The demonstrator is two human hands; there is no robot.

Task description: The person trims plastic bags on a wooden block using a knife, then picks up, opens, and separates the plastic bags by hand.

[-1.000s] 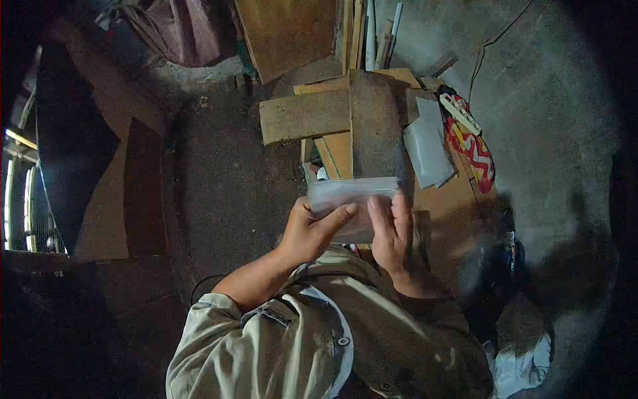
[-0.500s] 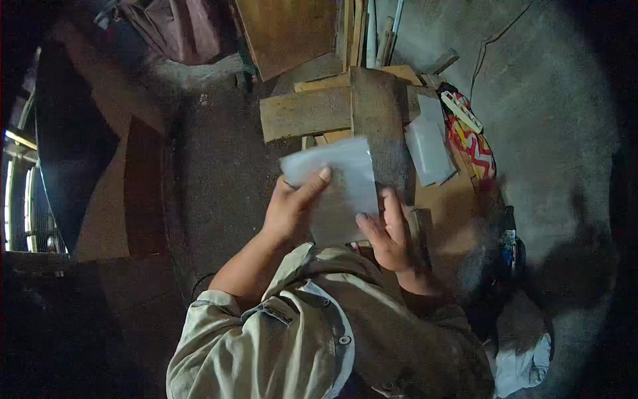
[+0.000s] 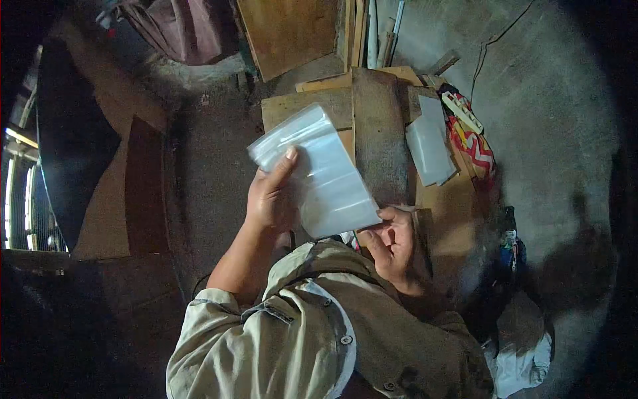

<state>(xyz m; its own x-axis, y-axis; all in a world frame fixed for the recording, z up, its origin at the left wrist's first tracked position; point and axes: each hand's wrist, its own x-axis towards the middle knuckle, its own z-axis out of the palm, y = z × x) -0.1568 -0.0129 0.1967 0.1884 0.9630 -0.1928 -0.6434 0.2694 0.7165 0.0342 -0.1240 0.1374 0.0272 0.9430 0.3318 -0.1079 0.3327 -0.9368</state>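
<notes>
A stack of clear plastic bags (image 3: 329,176) is tilted in front of my body, its top edge toward the upper left. My left hand (image 3: 269,193) grips its left side, thumb on top and the other fingers hidden underneath. At the lower right corner is my right hand (image 3: 393,245), its fingertips touching the edge and its thumb a little apart from the bent fingers. More translucent plastic sheets (image 3: 428,149) lie to the right, beside the wooden boards (image 3: 379,133).
A white power strip (image 3: 462,113) rests by a red and yellow patterned cloth (image 3: 475,149) at the right. Cardboard (image 3: 452,219) lies below the sheets. A wooden panel (image 3: 289,33) and a draped cloth (image 3: 183,30) are at the back.
The plastic bags have turned from level to tilted, now showing their broad face. My left hand has moved left and up; my right hand has slid down to the lower corner.
</notes>
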